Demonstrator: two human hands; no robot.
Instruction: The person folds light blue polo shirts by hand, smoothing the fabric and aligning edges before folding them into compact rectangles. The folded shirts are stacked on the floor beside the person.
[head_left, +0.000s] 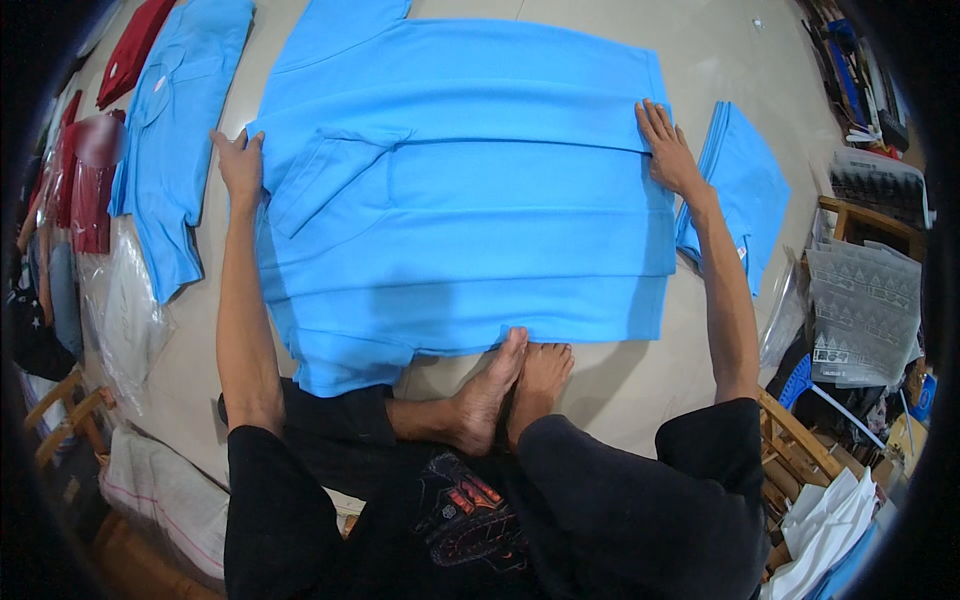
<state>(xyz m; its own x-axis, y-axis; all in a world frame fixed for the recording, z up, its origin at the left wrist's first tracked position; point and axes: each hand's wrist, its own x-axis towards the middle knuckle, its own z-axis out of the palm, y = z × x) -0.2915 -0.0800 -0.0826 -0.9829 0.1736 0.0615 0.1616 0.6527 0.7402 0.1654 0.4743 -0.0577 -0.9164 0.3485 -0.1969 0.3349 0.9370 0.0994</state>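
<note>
Light blue short-sleeved shirts (487, 240) lie spread on the floor before me in overlapping layers, shoulders to the left and hems to the right. On the top layer, a long fold runs from side to side and a sleeve (330, 172) lies turned inward. My left hand (241, 165) is at the shoulder end, the fold's corner between thumb and finger. At the hem end, my right hand (667, 146) rests on the fold with straight fingers; its thumb is hidden, so its hold is unclear. My bare feet touch or nearly touch the near edge.
Folded blue shirts lie at right (750, 187) and left (180, 112), near a folded red garment (131, 56). Clear plastic bags (131, 322) lie at far left, where another person's arm shows. Wooden frames, printed plastic bags (862, 307) and a blue brush (796, 381) stand along the right.
</note>
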